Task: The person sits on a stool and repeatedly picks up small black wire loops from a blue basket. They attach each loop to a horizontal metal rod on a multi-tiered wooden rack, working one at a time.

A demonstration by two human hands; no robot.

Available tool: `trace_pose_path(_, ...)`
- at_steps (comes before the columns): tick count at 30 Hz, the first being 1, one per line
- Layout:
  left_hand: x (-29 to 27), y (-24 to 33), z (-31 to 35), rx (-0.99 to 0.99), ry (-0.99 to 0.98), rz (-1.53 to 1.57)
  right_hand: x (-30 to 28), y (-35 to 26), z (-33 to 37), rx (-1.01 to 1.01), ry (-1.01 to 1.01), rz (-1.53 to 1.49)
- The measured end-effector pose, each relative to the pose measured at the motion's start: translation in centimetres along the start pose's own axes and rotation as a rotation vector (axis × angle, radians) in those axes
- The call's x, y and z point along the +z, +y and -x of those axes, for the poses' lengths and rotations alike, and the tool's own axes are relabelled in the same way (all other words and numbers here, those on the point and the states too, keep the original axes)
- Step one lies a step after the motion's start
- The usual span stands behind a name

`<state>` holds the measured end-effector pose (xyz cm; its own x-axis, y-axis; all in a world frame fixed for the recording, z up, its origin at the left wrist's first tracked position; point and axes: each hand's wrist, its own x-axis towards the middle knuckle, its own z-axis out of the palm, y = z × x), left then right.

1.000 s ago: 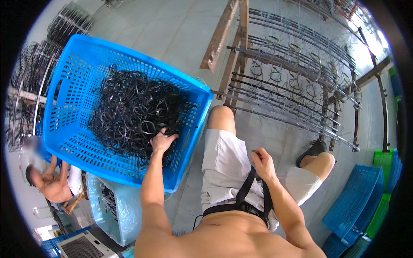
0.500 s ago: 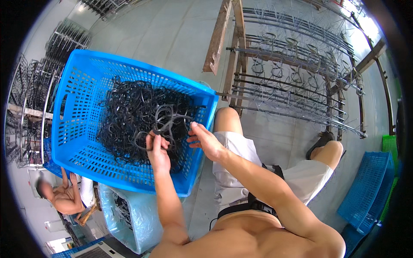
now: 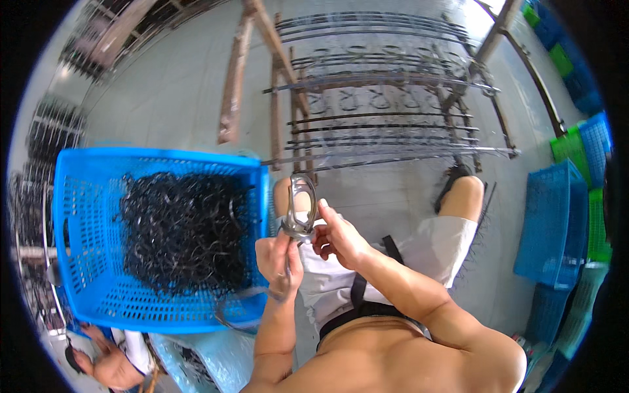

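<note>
Loops of thin black wire (image 3: pixel 183 236) fill the blue slotted crate (image 3: pixel 85 196) at the far left, heaped in a tangled mound against its near wall; below the crate another person (image 3: pixel 108 360) crouches at the lower edge; just right of the crate the left hand (image 3: pixel 278 255) is closed around a grey oval metal loop (image 3: pixel 300 206), with a thin wire (image 3: pixel 246 298) trailing down from the fist toward the crate's corner; the loop stands upright above the lap, over the white shorts (image 3: pixel 432 252); the right hand (image 3: pixel 337 236) pinches the loop's lower end, touching the left; beyond the knees stands a wooden-framed rack (image 3: pixel 386 111) strung with rods; stacked blue and green crates (image 3: pixel 557 223) sit at the far right.
</note>
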<state>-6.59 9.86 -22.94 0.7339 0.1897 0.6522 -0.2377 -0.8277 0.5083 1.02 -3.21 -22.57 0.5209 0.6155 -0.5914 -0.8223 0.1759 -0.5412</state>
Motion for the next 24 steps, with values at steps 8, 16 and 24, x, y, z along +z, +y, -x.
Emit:
trace_pose_path(8,2.9,3.0,-0.5,0.370,-0.238,0.121,-5.8,-0.2,1.1,-0.031,-0.008,-0.369)
trace_pose_path(16,3.0,3.4,-1.4,0.693,-0.543,0.237,-10.4,-0.2,3.4,0.138,-0.157,-0.247)
trace_pose_path(24,3.1,2.5,-2.4,0.106,-0.587,0.583,-14.2,-5.0,10.4,-0.654,0.230,-0.198)
